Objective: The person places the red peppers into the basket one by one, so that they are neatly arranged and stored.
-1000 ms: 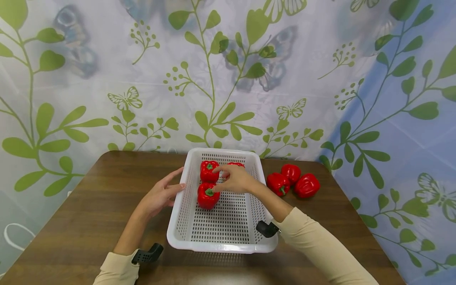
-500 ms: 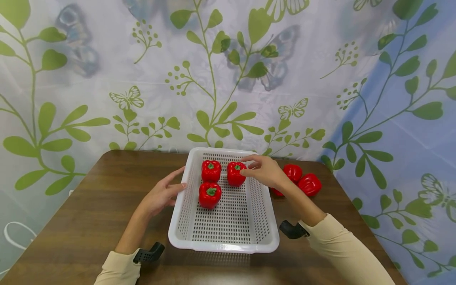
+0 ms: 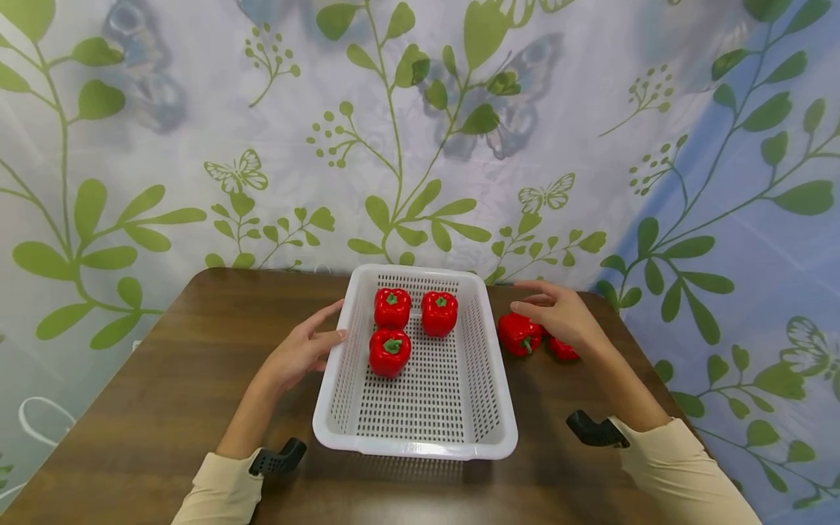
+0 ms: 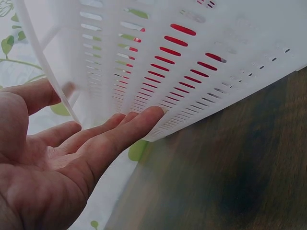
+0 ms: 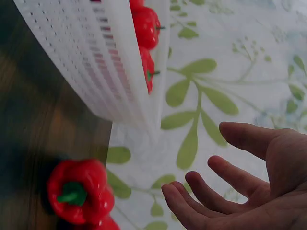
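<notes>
A white perforated basket [image 3: 341,386] sits on the brown table [image 3: 164,394], with three red peppers inside: one at the back left [image 3: 391,307], one at the back right [image 3: 439,313], one in front [image 3: 390,351]. My left hand [image 3: 303,351] rests with straight fingers against the basket's left wall [image 4: 158,72], thumb over the rim. Right of the basket lie loose red peppers [image 3: 519,332], one partly hidden [image 3: 563,349]. My right hand [image 3: 558,312] hovers open just above them, holding nothing. In the right wrist view a loose pepper [image 5: 79,196] lies below my relaxed fingers [image 5: 192,206].
A leaf-and-butterfly patterned curtain [image 3: 420,131] hangs right behind the table's far edge. Bare tabletop stretches to the left of the basket and in front of it.
My right hand let go of a pepper at the basket's back right, then moved out to the right, over the loose peppers. The left hand stayed on the basket.
</notes>
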Available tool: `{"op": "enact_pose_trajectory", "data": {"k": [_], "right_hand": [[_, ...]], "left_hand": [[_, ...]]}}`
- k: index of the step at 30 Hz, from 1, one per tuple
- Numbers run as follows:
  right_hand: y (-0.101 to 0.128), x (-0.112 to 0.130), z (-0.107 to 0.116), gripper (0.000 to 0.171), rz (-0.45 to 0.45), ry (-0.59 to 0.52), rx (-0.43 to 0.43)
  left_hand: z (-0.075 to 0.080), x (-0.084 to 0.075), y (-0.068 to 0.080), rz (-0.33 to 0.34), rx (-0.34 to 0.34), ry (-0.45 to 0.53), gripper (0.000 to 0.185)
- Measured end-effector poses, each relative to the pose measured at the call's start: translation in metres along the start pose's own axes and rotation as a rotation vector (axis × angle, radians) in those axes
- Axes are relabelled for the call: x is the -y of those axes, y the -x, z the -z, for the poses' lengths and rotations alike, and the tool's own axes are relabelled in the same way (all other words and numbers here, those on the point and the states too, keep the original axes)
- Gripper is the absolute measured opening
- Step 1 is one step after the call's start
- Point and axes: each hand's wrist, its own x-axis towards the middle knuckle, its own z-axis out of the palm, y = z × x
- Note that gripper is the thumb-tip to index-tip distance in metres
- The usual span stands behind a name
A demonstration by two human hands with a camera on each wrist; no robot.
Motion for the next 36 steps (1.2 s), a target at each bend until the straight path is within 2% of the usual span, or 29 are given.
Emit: {"op": "enact_pose_trajectory", "data": {"k": [6, 14, 23, 27, 36], "right_hand": [[0.000, -0.025, 0.019, 0.068, -0.024, -0.073, -0.049], [-0.004, -0.062, 0.034, 0.074, -0.100, -0.253, -0.152], [-0.005, -0.098, 0.043, 0.083, -0.196, -0.242, -0.190], [-0.004, -0.111, 0.045, 0.086, -0.233, -0.198, -0.201], [-0.003, -0.135, 0.044, 0.089, -0.282, -0.161, -0.151]], "left_hand": [[0.001, 0.000, -0.001, -0.001, -0.003, -0.014, 0.069], [0.001, 0.001, -0.002, 0.005, -0.005, -0.008, 0.069], [0.001, 0.001, -0.001, 0.009, -0.015, -0.005, 0.068], [0.001, -0.001, -0.001, 0.014, -0.020, -0.002, 0.068], [0.002, 0.001, -0.002, 0.018, -0.012, -0.011, 0.068]]}}
